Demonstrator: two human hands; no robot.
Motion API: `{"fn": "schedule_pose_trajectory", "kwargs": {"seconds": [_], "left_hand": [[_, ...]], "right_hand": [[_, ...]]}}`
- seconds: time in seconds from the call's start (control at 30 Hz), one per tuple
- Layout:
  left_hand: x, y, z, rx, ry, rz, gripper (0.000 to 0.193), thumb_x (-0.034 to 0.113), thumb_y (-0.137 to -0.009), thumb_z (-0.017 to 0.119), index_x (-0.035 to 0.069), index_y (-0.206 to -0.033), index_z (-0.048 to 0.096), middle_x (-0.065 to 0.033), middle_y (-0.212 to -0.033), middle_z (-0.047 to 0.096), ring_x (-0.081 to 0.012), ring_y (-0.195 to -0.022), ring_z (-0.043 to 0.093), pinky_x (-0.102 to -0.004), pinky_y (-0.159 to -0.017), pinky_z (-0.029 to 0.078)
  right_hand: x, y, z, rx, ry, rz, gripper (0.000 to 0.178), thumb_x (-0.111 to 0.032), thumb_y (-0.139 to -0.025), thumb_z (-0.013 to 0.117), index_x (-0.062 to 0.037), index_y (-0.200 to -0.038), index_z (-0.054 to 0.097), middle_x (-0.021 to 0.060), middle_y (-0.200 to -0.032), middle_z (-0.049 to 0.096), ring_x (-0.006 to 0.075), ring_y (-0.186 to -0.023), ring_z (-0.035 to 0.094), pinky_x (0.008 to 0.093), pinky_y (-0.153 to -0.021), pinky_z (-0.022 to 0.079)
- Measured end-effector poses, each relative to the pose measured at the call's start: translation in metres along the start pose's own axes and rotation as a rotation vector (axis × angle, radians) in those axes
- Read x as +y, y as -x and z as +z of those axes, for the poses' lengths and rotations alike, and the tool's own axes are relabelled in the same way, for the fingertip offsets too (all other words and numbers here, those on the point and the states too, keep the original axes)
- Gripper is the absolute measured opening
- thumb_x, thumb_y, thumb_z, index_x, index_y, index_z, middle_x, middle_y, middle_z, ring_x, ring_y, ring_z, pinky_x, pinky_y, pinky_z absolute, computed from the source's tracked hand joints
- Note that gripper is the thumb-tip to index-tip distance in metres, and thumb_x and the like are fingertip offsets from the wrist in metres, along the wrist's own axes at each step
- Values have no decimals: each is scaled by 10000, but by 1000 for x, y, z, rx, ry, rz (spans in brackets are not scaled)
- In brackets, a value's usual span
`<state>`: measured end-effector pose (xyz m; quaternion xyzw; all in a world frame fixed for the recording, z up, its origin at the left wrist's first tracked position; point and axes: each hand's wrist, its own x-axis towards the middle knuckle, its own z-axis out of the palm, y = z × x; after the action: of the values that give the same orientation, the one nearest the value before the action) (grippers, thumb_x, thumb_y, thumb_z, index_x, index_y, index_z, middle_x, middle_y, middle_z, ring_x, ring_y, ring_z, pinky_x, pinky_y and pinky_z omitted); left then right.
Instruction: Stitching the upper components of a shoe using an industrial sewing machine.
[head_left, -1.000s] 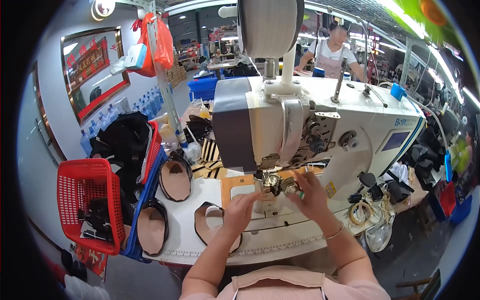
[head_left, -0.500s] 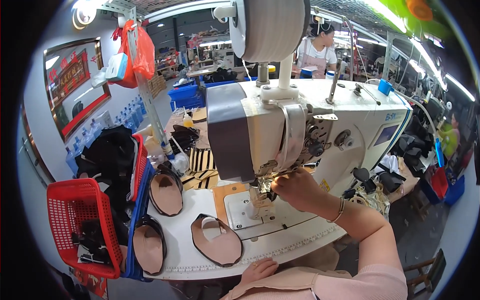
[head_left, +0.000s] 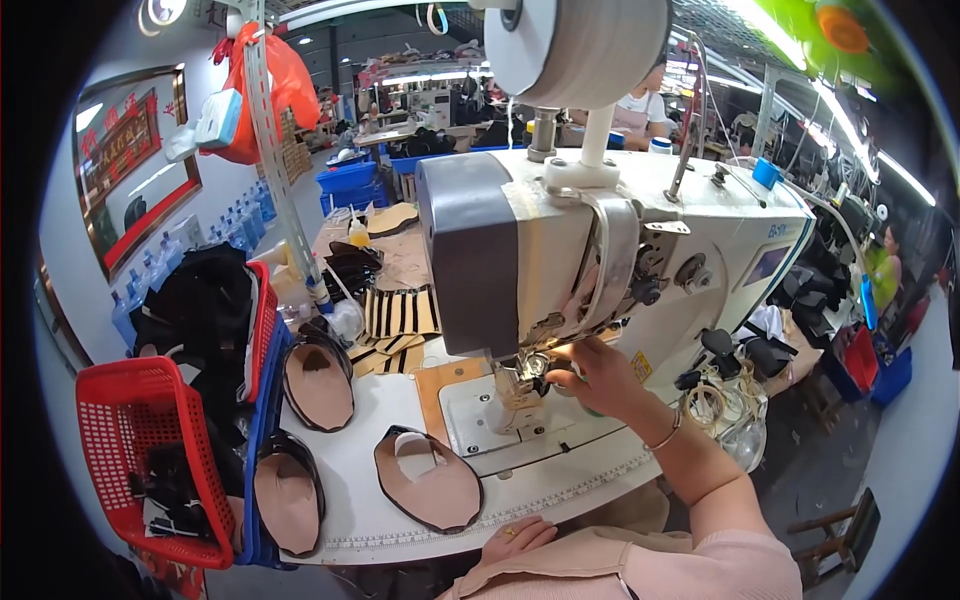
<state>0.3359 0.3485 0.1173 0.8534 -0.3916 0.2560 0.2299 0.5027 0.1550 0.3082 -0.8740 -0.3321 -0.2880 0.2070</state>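
A white post-bed sewing machine (head_left: 545, 260) with a dark grey end cover stands in front of me. My right hand (head_left: 598, 378) is beside its needle and presser foot area (head_left: 528, 368), thumb and forefinger apart; the fingertips are at the metal parts, and whether they touch is unclear. My left hand (head_left: 518, 540) lies at the near table edge against my apron, fingers loosely stretched and a ring on one. Left of the machine post is a pink-lined shoe upper (head_left: 428, 480) with a black rim. Two similar uppers (head_left: 320, 382) lie farther left.
A red basket (head_left: 150, 385) holding black pieces stands at the left, beside a blue crate (head_left: 262, 440) heaped with black material. Striped pieces (head_left: 400, 312) lie behind the table. A large thread spool (head_left: 590, 50) sits above the machine. Tape rolls (head_left: 705, 403) hang at the right. Another person (head_left: 640, 115) is behind.
My right thumb and forefinger have spread from a closed pinch near the needle. The view has shifted slightly. My left hand stays at the table edge.
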Motion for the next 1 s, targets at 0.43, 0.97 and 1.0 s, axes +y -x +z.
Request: {"fn": "schedule_pose_trajectory", "kwargs": {"seconds": [0.43,0.97,1.0], "left_hand": [[1,-12,-4,37,1,14,350,146,-695,588,84,-1036,633,-54,-1027,633,-201,-963,618,-298,-748,515],[-6,2,-1,29,-3,79,451,139,-713,551,71,-1158,573,-69,-1130,580,-202,-1029,577,-295,-819,487],[-6,3,-2,25,9,75,446,141,-713,551,73,-1153,576,-66,-1126,581,-201,-1025,578,-296,-823,486]], "right_hand": [[26,-32,-10,49,512,-1001,242,-188,-669,603,-48,-862,558,18,-808,551,151,-740,565,270,-637,503],[21,-25,-7,20,178,-692,250,-84,-713,602,-93,-961,570,-24,-905,625,141,-715,615,257,-607,535],[21,-25,-6,25,176,-703,250,-84,-713,602,-93,-961,570,-24,-905,625,141,-715,615,257,-607,535]]}}
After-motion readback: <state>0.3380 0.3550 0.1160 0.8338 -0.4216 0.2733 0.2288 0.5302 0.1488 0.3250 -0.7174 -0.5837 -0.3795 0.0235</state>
